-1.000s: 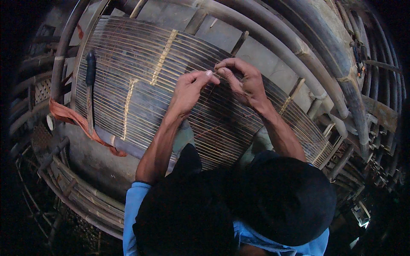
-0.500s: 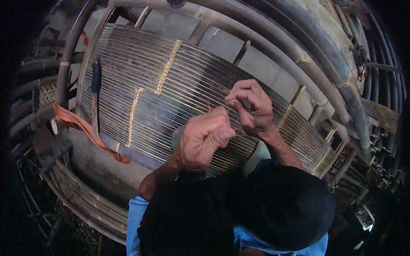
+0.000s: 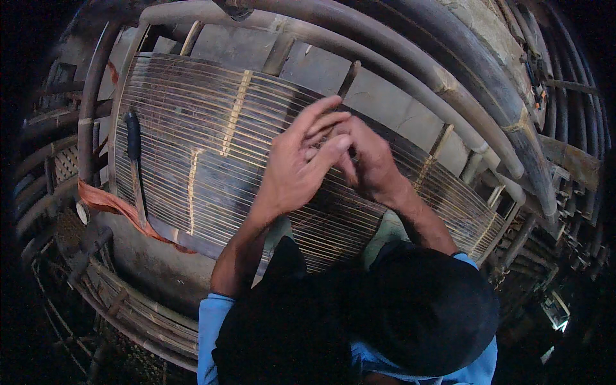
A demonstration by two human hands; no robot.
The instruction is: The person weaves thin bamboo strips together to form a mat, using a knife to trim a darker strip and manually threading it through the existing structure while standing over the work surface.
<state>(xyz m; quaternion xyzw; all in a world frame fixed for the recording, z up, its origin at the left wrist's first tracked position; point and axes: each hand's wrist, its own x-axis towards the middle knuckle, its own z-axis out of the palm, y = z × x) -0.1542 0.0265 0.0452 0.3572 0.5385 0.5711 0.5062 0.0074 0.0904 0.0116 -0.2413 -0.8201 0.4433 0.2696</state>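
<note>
A slatted panel of thin split strips [image 3: 212, 170], bound crosswise by pale woven bands, lies beneath both hands. Above its middle, my left hand [image 3: 298, 154] has its fingers stretched out and its thumb reaching toward the other hand. My right hand [image 3: 369, 157] meets it, fingers curled together; whatever they pinch, if anything, is hidden. A knife [image 3: 135, 160] with a black handle rests on the panel's left part, blade toward me.
Orange cloth [image 3: 122, 206] hangs over the frame's near left corner. Thick bamboo poles [image 3: 385, 51] curve along the far side. Stacked poles [image 3: 568, 83] stand at the right, and long bamboo lengths [image 3: 144, 298] lie at the lower left.
My left hand has opened from a closed fist, stretching its fingers up and forward. My right hand has come left against it. The panel and knife appear slightly further left.
</note>
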